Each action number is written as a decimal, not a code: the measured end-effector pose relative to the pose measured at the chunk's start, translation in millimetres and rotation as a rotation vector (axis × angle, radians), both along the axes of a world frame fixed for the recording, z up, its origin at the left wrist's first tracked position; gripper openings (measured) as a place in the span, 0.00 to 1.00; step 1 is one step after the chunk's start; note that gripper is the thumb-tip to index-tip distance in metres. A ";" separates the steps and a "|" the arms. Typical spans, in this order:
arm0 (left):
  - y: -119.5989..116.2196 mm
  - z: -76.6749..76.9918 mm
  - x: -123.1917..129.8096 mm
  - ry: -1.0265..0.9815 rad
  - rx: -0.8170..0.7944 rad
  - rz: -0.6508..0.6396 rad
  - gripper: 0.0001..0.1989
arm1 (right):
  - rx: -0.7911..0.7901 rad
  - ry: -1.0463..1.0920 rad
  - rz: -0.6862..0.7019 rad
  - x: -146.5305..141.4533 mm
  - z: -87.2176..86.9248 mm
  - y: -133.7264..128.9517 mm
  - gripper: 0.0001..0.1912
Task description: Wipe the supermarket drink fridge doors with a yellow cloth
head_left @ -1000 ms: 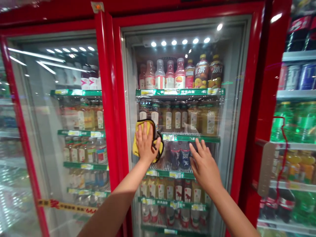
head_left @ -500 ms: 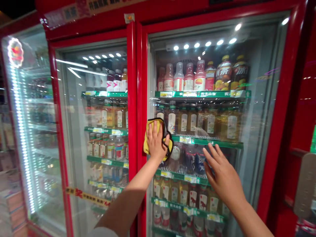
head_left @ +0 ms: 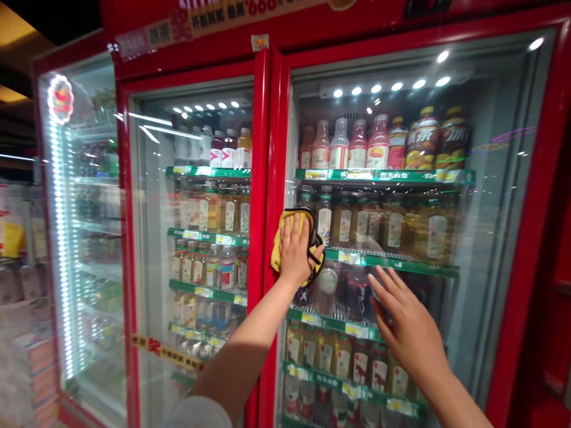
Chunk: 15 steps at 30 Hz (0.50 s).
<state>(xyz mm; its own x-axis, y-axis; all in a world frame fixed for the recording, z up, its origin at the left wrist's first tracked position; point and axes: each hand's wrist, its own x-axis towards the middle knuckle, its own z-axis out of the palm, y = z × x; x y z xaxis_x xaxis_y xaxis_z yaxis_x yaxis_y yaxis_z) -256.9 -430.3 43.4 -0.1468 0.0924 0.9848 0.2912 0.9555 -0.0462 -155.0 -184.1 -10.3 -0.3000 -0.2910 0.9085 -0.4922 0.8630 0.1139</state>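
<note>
My left hand [head_left: 295,252] presses a yellow cloth with black edging [head_left: 277,249] flat against the right fridge door, where the glass meets the red frame [head_left: 276,148]. Its fingers are stretched over the cloth, which bunches at the thumb side. My right hand [head_left: 405,327] holds nothing. Its fingers are apart in front of the glass door [head_left: 491,238], lower and to the right of the cloth; whether it touches the glass I cannot tell. Behind the glass, bottles [head_left: 345,223] line several shelves.
On the left is a second glass door [head_left: 149,255] with a printed strip [head_left: 169,355] across its lower part. Further left stands another lit cooler [head_left: 96,249]. Stacked boxes [head_left: 42,380] sit at the lower left. Ceiling lights reflect in the glass.
The whole view has shifted, so the fridge sits further right in it. Against the door, the cloth under my left hand has moved slightly up and left. My right hand has also moved left over the glass.
</note>
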 end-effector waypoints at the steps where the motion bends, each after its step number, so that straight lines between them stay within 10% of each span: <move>1: -2.7 -14.3 -0.1 -0.002 -0.047 -0.016 0.37 | 0.000 -0.002 0.003 0.0 -0.7 -0.1 0.22; 6: -23.3 -43.6 4.9 -0.077 -0.273 -0.111 0.32 | 0.004 0.015 0.025 1.6 5.1 -4.3 0.22; 15: -47.3 26.5 47.8 0.068 -0.171 0.066 0.31 | 0.019 0.071 0.100 8.0 8.1 -28.2 0.23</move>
